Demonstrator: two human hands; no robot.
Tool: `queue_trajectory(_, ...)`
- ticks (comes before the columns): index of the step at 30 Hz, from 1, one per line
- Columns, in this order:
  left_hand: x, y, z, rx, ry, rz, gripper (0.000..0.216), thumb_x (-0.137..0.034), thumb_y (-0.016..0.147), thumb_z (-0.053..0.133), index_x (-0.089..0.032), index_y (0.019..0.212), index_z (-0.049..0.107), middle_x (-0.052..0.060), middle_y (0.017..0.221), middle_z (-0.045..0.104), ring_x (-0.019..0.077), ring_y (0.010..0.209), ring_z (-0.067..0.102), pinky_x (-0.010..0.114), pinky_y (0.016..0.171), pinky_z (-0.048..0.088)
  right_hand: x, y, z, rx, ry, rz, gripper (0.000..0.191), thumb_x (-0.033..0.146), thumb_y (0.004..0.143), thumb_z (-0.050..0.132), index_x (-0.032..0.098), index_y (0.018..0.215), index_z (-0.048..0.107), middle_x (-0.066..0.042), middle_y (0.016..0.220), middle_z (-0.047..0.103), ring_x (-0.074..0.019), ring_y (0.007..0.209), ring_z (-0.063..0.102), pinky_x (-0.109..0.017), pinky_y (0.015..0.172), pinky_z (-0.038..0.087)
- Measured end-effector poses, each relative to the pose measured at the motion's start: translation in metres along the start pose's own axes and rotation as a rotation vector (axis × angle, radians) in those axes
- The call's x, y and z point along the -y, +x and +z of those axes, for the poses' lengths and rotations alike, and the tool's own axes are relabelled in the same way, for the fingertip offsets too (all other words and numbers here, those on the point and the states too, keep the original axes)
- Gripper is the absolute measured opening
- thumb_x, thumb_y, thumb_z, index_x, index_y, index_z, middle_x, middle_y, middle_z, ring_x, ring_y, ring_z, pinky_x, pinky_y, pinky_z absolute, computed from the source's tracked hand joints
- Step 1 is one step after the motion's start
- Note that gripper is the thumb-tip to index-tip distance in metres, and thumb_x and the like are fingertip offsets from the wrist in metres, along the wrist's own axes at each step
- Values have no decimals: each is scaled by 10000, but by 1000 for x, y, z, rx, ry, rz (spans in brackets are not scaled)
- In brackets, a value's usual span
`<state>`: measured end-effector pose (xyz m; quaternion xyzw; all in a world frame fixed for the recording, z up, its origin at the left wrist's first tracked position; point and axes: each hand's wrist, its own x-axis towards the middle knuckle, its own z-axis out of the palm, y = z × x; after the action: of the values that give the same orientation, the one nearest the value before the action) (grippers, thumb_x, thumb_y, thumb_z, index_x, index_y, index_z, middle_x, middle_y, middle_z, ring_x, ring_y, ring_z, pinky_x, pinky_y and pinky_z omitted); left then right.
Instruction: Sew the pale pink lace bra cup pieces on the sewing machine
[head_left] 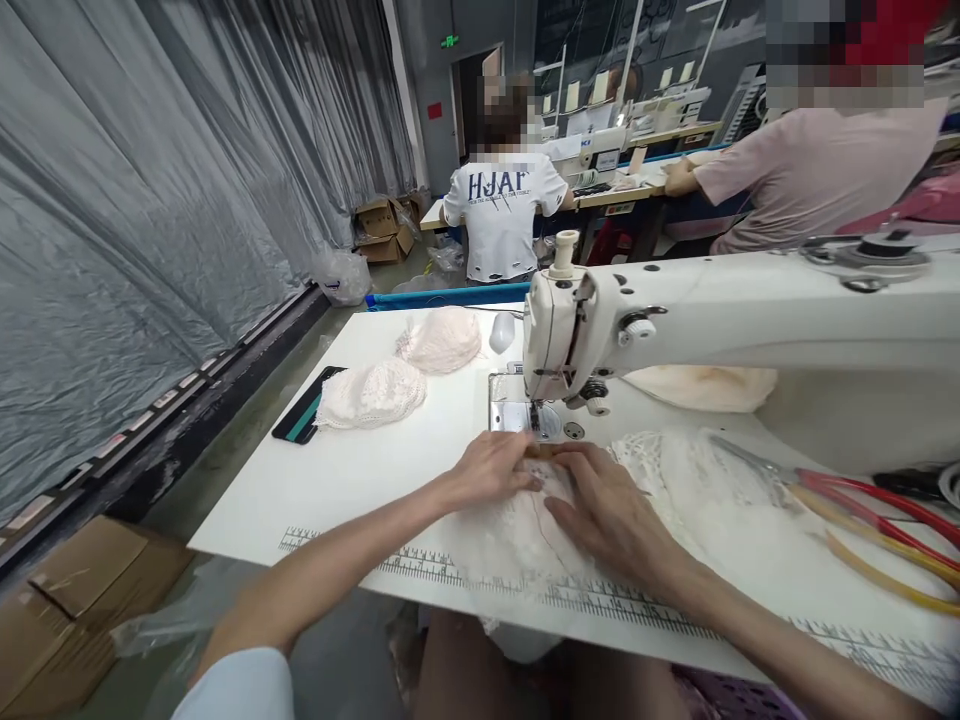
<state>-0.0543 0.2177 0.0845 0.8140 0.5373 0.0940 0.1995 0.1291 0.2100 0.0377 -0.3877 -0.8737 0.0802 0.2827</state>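
The sewing machine [720,310] is white, like the bench [360,480], with black ruler markings [420,562] along its near edge. The near lace cloth [517,540] is white; two lace pieces [371,393] at left are pale pinkish cream. The flat slab [300,420] there is black, striped green. The curtain [187,200] is silver-grey.

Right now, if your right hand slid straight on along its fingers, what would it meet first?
Probably the left hand, facing the right hand across the white fabric near the presser foot. A brown patch between their fingertips is too blurred to name; depth there is unclear.
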Motion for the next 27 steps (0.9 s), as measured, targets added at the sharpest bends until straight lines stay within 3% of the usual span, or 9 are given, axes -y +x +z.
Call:
queue_trajectory(2, -5, -9, -2, 22, -60, -36, 132, -263, 776, 640, -169, 794, 550, -28, 710, 570, 144, 685, 554, 260, 628, 434, -3, -2, -3, 23, 52, 26, 174, 279, 828, 496, 180, 972, 499, -131, 1063, 541, -269, 931, 549, -424, 720, 479)
queue_trajectory(5, -7, -35, -8, -27, -156, -36, 132, -238, 780, 621, -158, 719, 535, 22, 841, 591, 155, 784, 556, 270, 669, 447, 0, -3, -11, 155, 286, 45, 146, 325, 871, 465, 194, 826, 512, -81, 927, 580, -219, 830, 556, -362, 688, 469)
queue_trajectory(8, -5, -55, -16, 11, -470, -73, 201, -288, 749, 664, -153, 857, 564, 60, 931, 594, 163, 847, 561, 286, 705, 460, 13, 0, -23, 303, 579, 112, 253, 405, 886, 456, 201, 740, 486, -7, 705, 547, -157, 639, 512, -277, 559, 423)
queue_trajectory(12, -12, -64, -18, 107, -824, -250, 630, -281, 610, 792, -149, 1163, 519, 10, 802, 570, 123, 740, 556, 269, 681, 456, 30, 0, -38, 424, 796, 152, 287, 433, 862, 508, 189, 713, 523, 17, 653, 528, -128, 605, 474, -250, 555, 381)
queue_trajectory(17, -35, -83, -10, 57, -1022, -346, 377, -261, 635, 774, -135, 967, 648, -18, 731, 474, 74, 660, 477, 211, 605, 428, 39, -14, -56, 492, 882, 221, 355, 489, 871, 470, 176, 747, 584, 8, 657, 510, -126, 611, 451, -248, 550, 361)
queue_trajectory(22, -51, -121, 0, 86, -1198, -343, 464, -283, 636, 784, -171, 1042, 589, 15, 817, 565, 107, 721, 546, 224, 650, 445, 55, -39, -69, 574, 996, 324, 350, 501, 843, 512, 170, 755, 586, 2, 662, 487, -124, 619, 429, -251, 559, 360)
queue_trajectory(27, -62, -144, 16, 161, -1281, -420, 505, -324, 677, 761, -168, 1106, 548, 28, 792, 619, 132, 731, 576, 246, 683, 432, 67, -62, -63, 631, 1132, 412, 338, 495, 827, 542, 159, 810, 573, 9, 653, 497, -102, 581, 415, -234, 520, 332)
